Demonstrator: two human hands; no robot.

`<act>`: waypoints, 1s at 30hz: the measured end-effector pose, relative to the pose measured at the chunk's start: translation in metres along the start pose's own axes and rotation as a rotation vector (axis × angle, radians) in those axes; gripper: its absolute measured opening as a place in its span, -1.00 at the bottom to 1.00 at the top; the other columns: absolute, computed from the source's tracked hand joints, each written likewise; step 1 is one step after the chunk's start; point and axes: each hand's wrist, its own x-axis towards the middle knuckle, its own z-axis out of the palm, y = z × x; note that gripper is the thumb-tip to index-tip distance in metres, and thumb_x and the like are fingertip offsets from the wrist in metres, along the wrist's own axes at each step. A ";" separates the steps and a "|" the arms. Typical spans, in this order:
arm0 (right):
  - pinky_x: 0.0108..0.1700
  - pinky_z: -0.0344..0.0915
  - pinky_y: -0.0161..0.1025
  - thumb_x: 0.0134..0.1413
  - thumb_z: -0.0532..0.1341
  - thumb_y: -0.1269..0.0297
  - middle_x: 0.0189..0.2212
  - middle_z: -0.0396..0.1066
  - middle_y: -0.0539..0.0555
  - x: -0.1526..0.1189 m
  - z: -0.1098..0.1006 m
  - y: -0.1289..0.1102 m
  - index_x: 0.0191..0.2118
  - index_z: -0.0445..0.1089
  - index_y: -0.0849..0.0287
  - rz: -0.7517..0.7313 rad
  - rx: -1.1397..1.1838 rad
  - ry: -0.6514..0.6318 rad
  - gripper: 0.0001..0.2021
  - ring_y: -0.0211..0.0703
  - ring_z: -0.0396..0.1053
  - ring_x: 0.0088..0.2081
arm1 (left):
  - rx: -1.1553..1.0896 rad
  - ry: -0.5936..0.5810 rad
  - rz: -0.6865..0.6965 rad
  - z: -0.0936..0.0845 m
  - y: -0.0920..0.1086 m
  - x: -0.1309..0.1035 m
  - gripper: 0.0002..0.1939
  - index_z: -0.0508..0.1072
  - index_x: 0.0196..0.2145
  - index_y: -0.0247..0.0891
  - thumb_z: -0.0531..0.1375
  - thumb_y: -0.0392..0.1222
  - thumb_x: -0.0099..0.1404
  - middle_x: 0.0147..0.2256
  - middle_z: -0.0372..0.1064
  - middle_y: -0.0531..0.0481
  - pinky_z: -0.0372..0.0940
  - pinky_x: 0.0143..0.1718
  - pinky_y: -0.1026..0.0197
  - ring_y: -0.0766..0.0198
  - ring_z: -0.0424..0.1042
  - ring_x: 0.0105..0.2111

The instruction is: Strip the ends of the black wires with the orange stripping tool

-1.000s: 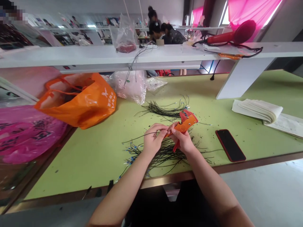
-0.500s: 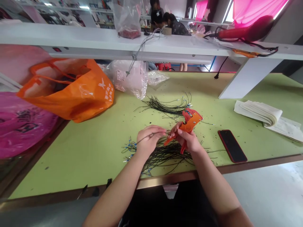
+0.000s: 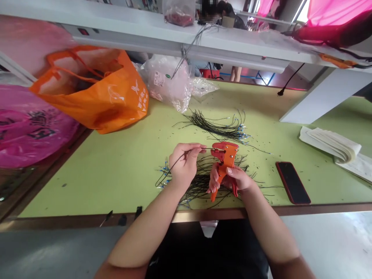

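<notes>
My left hand (image 3: 186,161) pinches a thin black wire (image 3: 178,159) between thumb and fingers; its tail loops down to the left and its tip points right, at the jaws of the wire stripper. My right hand (image 3: 229,179) is wrapped round the handles of that orange and red wire stripper (image 3: 228,157), its head upright and its jaws facing left. Beneath both hands lies a pile of black wires (image 3: 200,184), some with blue ends at the left. A second bundle of black wires (image 3: 213,126) with blue ends lies farther back.
A phone (image 3: 293,182) and folded papers (image 3: 331,143) lie at the right. An orange bag (image 3: 116,99), a pink bag (image 3: 37,128) and a clear plastic bag (image 3: 167,81) stand at the left and back. A white shelf (image 3: 139,29) crosses above the table; small black scraps are scattered about.
The wire stripper has turned from tilted to upright, its jaws now facing left. My left hand has brought the wire's tip up to the jaws. The camera view has shifted.
</notes>
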 end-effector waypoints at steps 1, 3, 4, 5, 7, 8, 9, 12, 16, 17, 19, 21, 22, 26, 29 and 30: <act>-0.14 0.51 0.00 0.15 0.33 -0.15 -0.45 0.43 0.05 -0.001 0.000 -0.001 -0.28 0.44 0.22 -0.003 0.001 0.003 -0.55 -0.05 0.49 -0.36 | 0.004 -0.006 0.002 0.000 -0.001 0.000 -0.72 0.49 -0.32 -0.26 0.34 0.01 0.35 -0.38 0.60 -0.05 0.56 -0.33 0.19 0.24 0.63 -0.42; -0.14 0.51 0.00 0.17 0.33 -0.14 -0.46 0.42 0.05 -0.001 0.001 -0.002 -0.27 0.45 0.23 0.001 -0.003 0.014 -0.56 -0.06 0.48 -0.36 | 0.010 -0.018 0.006 0.000 -0.002 -0.001 -0.74 0.49 -0.31 -0.26 0.33 -0.01 0.36 -0.37 0.61 -0.05 0.56 -0.32 0.18 0.24 0.63 -0.41; -0.15 0.51 -0.02 0.18 0.32 -0.14 -0.46 0.42 0.05 -0.002 0.001 -0.002 -0.27 0.45 0.23 0.003 -0.007 0.021 -0.56 -0.06 0.48 -0.37 | 0.014 -0.019 0.009 -0.001 -0.003 -0.002 -0.75 0.49 -0.31 -0.26 0.33 -0.01 0.36 -0.37 0.61 -0.05 0.56 -0.32 0.18 0.24 0.63 -0.41; -0.15 0.51 -0.03 0.19 0.32 -0.14 -0.46 0.42 0.05 -0.002 0.001 -0.002 -0.27 0.45 0.23 0.004 -0.013 0.024 -0.56 -0.07 0.48 -0.37 | 0.017 -0.016 0.013 -0.001 -0.003 -0.002 -0.75 0.48 -0.31 -0.26 0.33 -0.01 0.36 -0.37 0.60 -0.05 0.56 -0.32 0.19 0.25 0.63 -0.41; -0.18 0.50 -0.07 0.20 0.30 -0.16 -0.46 0.43 0.06 -0.001 0.000 -0.002 -0.28 0.45 0.23 0.001 -0.029 0.016 -0.54 -0.07 0.48 -0.37 | 0.017 -0.005 0.026 0.000 -0.003 -0.002 -0.74 0.48 -0.32 -0.26 0.34 -0.01 0.35 -0.38 0.60 -0.03 0.55 -0.34 0.20 0.25 0.62 -0.42; -0.20 0.49 -0.10 0.21 0.29 -0.16 -0.46 0.44 0.07 -0.001 0.000 -0.001 -0.28 0.45 0.24 -0.002 -0.038 0.010 -0.54 -0.07 0.49 -0.37 | 0.011 0.000 0.034 0.000 -0.002 -0.001 -0.74 0.48 -0.32 -0.26 0.34 -0.02 0.35 -0.39 0.59 -0.03 0.54 -0.35 0.20 0.26 0.62 -0.43; -0.21 0.48 -0.12 0.21 0.28 -0.16 -0.45 0.45 0.08 -0.001 0.000 -0.001 -0.28 0.45 0.24 -0.005 -0.044 0.006 -0.54 -0.06 0.50 -0.36 | 0.001 0.007 0.042 0.000 -0.002 -0.001 -0.75 0.47 -0.32 -0.26 0.34 -0.02 0.35 -0.39 0.59 -0.02 0.54 -0.36 0.21 0.25 0.62 -0.43; -0.24 0.45 -0.16 0.21 0.29 -0.15 -0.45 0.45 0.08 -0.001 -0.002 0.000 -0.27 0.45 0.25 -0.009 -0.039 0.014 -0.54 -0.06 0.51 -0.35 | -0.026 0.036 0.053 0.001 -0.002 -0.002 -0.74 0.46 -0.32 -0.25 0.34 -0.01 0.35 -0.39 0.59 -0.02 0.53 -0.38 0.21 0.25 0.62 -0.43; -0.24 0.46 -0.15 0.21 0.30 -0.15 -0.45 0.46 0.08 -0.001 -0.003 0.000 -0.26 0.45 0.25 -0.005 -0.039 0.009 -0.54 -0.07 0.50 -0.36 | 0.005 0.021 -0.001 0.001 -0.004 -0.004 -0.70 0.45 -0.33 -0.24 0.34 0.04 0.34 -0.39 0.59 -0.03 0.53 -0.36 0.18 0.24 0.62 -0.43; -0.23 0.46 -0.15 0.21 0.29 -0.15 -0.44 0.46 0.08 -0.001 -0.003 0.000 -0.26 0.45 0.25 -0.003 -0.043 0.003 -0.54 -0.08 0.51 -0.36 | 0.019 0.014 -0.007 0.001 -0.005 -0.005 -0.70 0.45 -0.33 -0.24 0.34 0.05 0.34 -0.39 0.59 -0.04 0.53 -0.34 0.17 0.23 0.62 -0.42; -0.23 0.46 -0.15 0.22 0.29 -0.15 -0.44 0.47 0.09 -0.001 -0.002 0.000 -0.26 0.45 0.25 -0.002 -0.047 -0.005 -0.54 -0.08 0.51 -0.37 | 0.035 0.014 0.007 0.001 -0.006 -0.006 -0.69 0.47 -0.34 -0.23 0.34 0.06 0.33 -0.39 0.58 -0.03 0.53 -0.34 0.18 0.22 0.62 -0.40; -0.23 0.46 -0.15 0.22 0.29 -0.15 -0.45 0.46 0.08 -0.001 -0.002 0.001 -0.27 0.44 0.25 -0.004 -0.042 -0.005 -0.54 -0.08 0.51 -0.38 | 0.033 0.014 0.034 0.002 -0.006 -0.006 -0.71 0.48 -0.34 -0.23 0.34 0.04 0.34 -0.40 0.57 -0.02 0.53 -0.35 0.20 0.23 0.62 -0.39; -0.24 0.47 -0.16 0.23 0.28 -0.16 -0.47 0.45 0.07 -0.001 -0.002 0.001 -0.28 0.43 0.26 -0.008 -0.040 -0.004 -0.53 -0.09 0.52 -0.39 | 0.030 0.015 0.050 0.002 -0.006 -0.006 -0.72 0.49 -0.34 -0.24 0.34 0.02 0.34 -0.40 0.57 -0.02 0.52 -0.35 0.22 0.24 0.62 -0.40; -0.29 0.49 -0.18 0.25 0.26 -0.16 -0.54 0.42 0.02 0.001 -0.002 0.005 -0.32 0.41 0.26 -0.048 -0.038 -0.005 -0.52 -0.12 0.51 -0.45 | 0.040 0.020 0.103 0.003 -0.004 -0.006 -0.74 0.50 -0.36 -0.26 0.34 -0.01 0.35 -0.42 0.56 -0.01 0.50 -0.38 0.26 0.28 0.60 -0.43; -0.32 0.50 -0.19 0.24 0.27 -0.18 -0.58 0.40 0.00 0.002 -0.003 0.008 -0.35 0.40 0.25 -0.072 -0.049 0.011 -0.51 -0.14 0.50 -0.48 | 0.043 0.015 0.107 0.002 -0.004 -0.005 -0.74 0.50 -0.35 -0.26 0.33 -0.02 0.36 -0.41 0.56 -0.01 0.51 -0.38 0.27 0.30 0.59 -0.45; -0.33 0.50 -0.19 0.23 0.27 -0.19 -0.59 0.40 -0.01 0.002 -0.003 0.009 -0.35 0.40 0.24 -0.075 -0.054 0.020 -0.50 -0.14 0.49 -0.49 | 0.042 0.012 0.107 0.002 -0.004 -0.005 -0.74 0.50 -0.36 -0.26 0.33 -0.03 0.36 -0.41 0.57 -0.01 0.51 -0.39 0.26 0.30 0.59 -0.45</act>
